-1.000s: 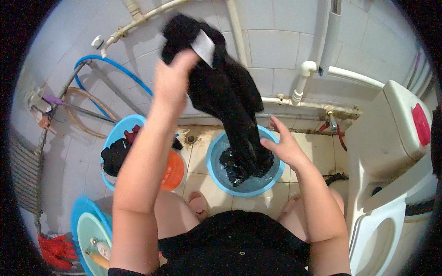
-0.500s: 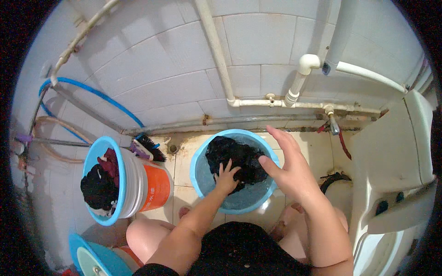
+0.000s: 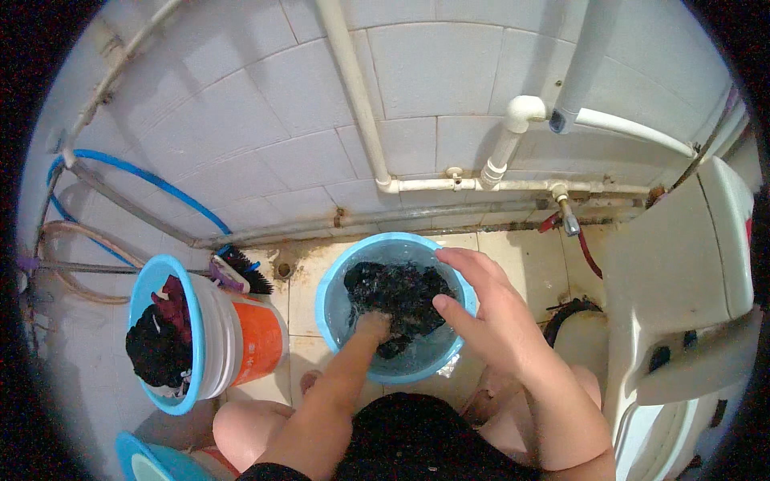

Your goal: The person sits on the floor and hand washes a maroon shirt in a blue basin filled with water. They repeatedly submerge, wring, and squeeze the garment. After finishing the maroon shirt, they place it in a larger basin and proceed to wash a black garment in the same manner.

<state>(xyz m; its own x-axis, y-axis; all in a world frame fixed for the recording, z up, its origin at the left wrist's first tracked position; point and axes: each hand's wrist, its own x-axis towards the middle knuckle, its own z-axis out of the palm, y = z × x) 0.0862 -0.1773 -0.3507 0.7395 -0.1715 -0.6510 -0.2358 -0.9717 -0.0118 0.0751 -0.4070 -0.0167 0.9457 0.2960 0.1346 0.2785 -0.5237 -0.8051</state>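
A light blue basin (image 3: 323, 306) of water stands on the floor between my legs. Soaking in it is a bunched black cloth (image 3: 401, 290), which looks like a garment. My left hand (image 3: 373, 327) is down in the water at the near side of the cloth, its fingers hidden by water and fabric. Over the basin's right rim hovers my right hand (image 3: 496, 321), open, with thumb and fingers apart and nothing in it.
To the left, a white and orange bucket (image 3: 258, 341) bears a tilted blue basin (image 3: 189, 385) holding black and dark red clothes (image 3: 160, 345). A brush (image 3: 247, 268) leans by the wall. Pipes (image 3: 433, 184) run behind; a toilet (image 3: 666, 264) stands at right.
My left hand has pushed from on top of the cloth down into the water, and the cloth has sunk lower. My right hand has come slightly lower and stays open.
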